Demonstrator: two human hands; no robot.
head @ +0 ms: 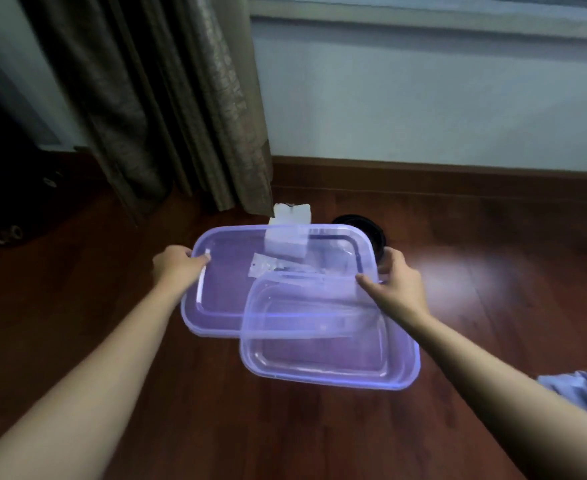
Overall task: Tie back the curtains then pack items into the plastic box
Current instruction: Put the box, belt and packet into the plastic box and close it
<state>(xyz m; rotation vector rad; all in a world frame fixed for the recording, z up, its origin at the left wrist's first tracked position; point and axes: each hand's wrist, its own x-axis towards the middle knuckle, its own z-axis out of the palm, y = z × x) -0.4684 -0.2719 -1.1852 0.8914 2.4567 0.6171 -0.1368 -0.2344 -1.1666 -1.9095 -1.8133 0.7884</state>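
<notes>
Left hand and right hand pinch opposite edges of purple lid; plastic box below right fingers, on floor. Best lifted level, set aside.

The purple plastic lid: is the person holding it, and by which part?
Yes. The left hand grips the lid at its left short edge, the right hand at its right edge, above the box.
</notes>
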